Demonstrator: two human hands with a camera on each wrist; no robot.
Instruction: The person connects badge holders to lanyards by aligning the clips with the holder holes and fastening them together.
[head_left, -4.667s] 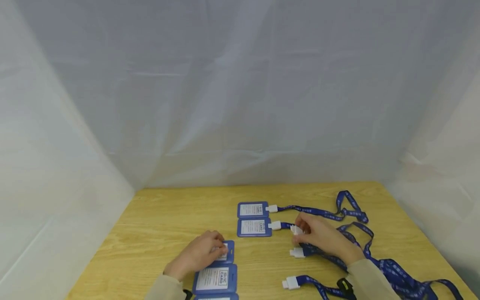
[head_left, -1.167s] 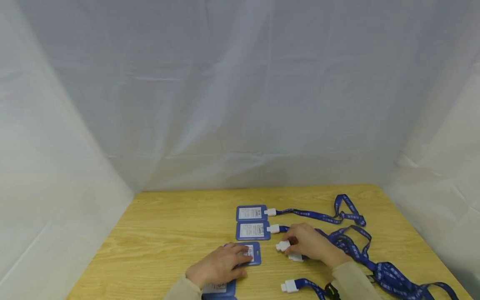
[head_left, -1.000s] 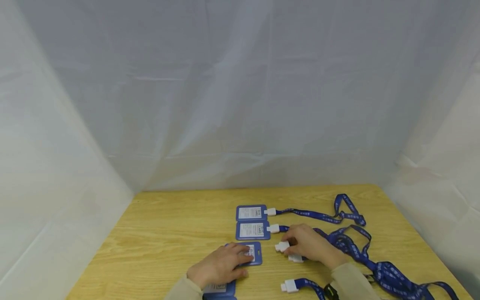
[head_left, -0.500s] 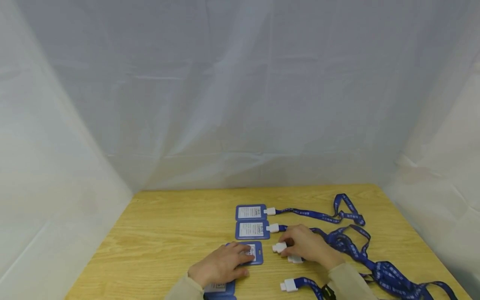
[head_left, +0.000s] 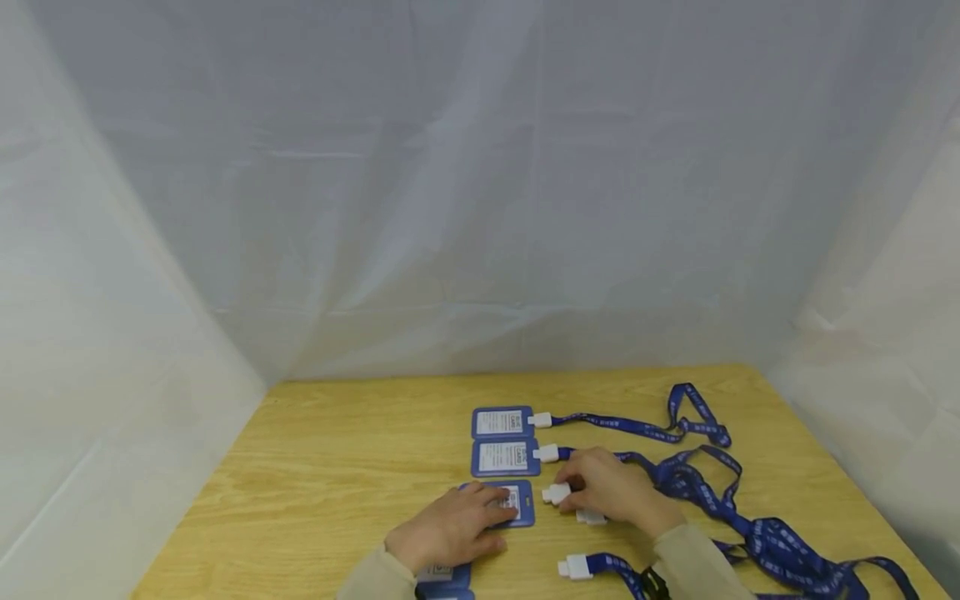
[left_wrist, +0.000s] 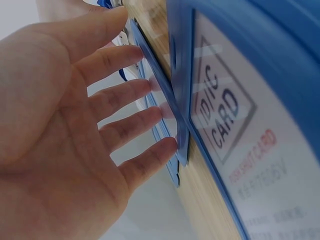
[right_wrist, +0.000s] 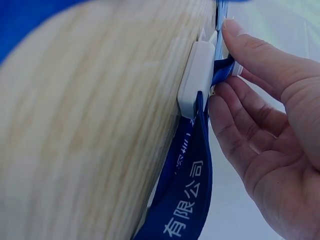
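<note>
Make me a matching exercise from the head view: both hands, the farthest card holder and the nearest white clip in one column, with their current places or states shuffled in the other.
Column one
1. Left hand
2. Right hand
3. Farthest card holder
4. Nearest white clip

Column two
A. On the wooden table, tip free of any holder
B. Pinching a different white clip
C. Fitted with an attached clip at its right end
D. Resting on the third-farthest card holder

Right pairs: 1-D, 2-B, 3-C, 4-A

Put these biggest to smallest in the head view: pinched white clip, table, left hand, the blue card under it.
1. Table
2. Left hand
3. Blue card, partly covered
4. White clip
</note>
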